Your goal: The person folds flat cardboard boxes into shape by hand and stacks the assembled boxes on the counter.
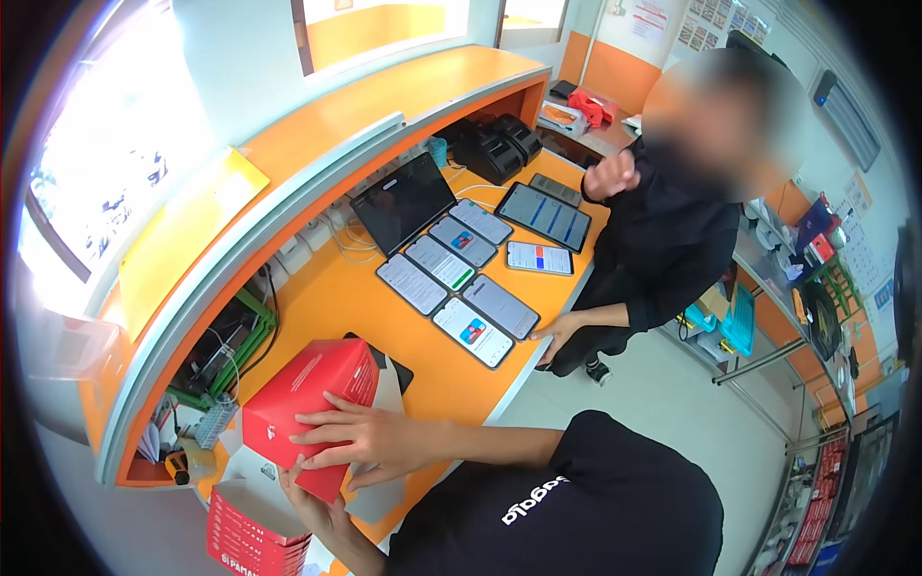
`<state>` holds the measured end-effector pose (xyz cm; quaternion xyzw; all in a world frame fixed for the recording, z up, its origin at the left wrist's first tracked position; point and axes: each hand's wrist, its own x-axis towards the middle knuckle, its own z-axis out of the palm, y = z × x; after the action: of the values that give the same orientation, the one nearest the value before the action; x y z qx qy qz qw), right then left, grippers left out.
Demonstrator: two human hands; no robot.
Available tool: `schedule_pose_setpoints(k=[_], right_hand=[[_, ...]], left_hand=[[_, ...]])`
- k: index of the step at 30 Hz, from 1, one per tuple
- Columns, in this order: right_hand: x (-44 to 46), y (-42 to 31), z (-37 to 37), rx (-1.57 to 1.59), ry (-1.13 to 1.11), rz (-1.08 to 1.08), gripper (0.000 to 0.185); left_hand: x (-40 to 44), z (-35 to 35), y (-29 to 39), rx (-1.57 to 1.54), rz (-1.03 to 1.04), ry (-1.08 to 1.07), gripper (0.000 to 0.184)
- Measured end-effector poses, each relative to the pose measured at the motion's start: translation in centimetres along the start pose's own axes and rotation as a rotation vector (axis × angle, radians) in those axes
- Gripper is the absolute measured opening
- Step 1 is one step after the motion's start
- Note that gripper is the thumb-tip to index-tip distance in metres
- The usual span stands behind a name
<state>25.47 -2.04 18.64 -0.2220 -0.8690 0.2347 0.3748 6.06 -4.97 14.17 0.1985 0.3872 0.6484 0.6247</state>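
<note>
A red cardboard box point(312, 394) is tilted over the left end of the orange desk, between my two hands. My right hand point(360, 437) lies across the box's side with its fingers spread and its thumb at the lower edge. From below, my left hand point(317, 504) grips the bottom edge of the same box; part of its fingers is hidden. Close under my left hand stands a second red cardboard box point(257, 533), its top open and white print on its side. A dark flat device point(392, 372) lies partly covered behind the first box.
Several phones point(473, 332) lie in rows on the desk point(370, 331), by a dark-screened laptop point(403, 200) and a tablet point(545, 216). Black machines point(490, 149) stand under the raised counter point(336, 115). Another person point(663, 230) is across the desk, one hand point(567, 331) at its edge.
</note>
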Motion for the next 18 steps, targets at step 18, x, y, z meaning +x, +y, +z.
schedule_pose_setpoints(k=[18], right_hand=[[0.6, -0.1, -2.1, -0.212, 0.17, -0.159, 0.046]], left_hand=[[-1.4, 6.4, 2.7, 0.009, 0.249, -0.06, 0.023]])
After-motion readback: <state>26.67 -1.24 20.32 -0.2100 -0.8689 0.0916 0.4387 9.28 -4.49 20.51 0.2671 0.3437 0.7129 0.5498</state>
